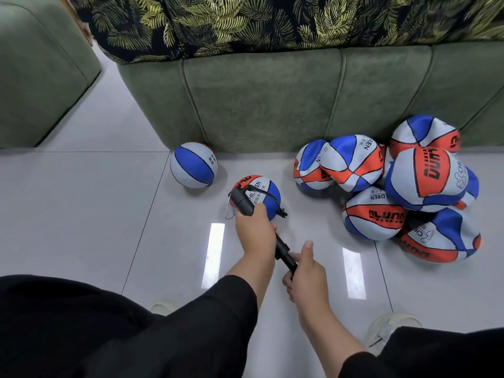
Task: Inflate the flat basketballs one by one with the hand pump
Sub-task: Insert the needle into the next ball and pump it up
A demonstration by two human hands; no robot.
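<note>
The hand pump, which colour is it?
Black, seen in the head view: the hand pump.

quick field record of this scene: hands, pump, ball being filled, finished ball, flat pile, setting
left hand: grips the pump barrel
right hand: grips the pump handle
hand pump: black, handle pulled out, hose on the ball
ball being filled: on the floor, round
finished ball: round, alone by the sofa
flat pile: dented balls heaped at right
setting: pale tiled floor, green sofa

Left grip [253, 227] and right grip [306, 271] both curled closed, arms extended.
</note>
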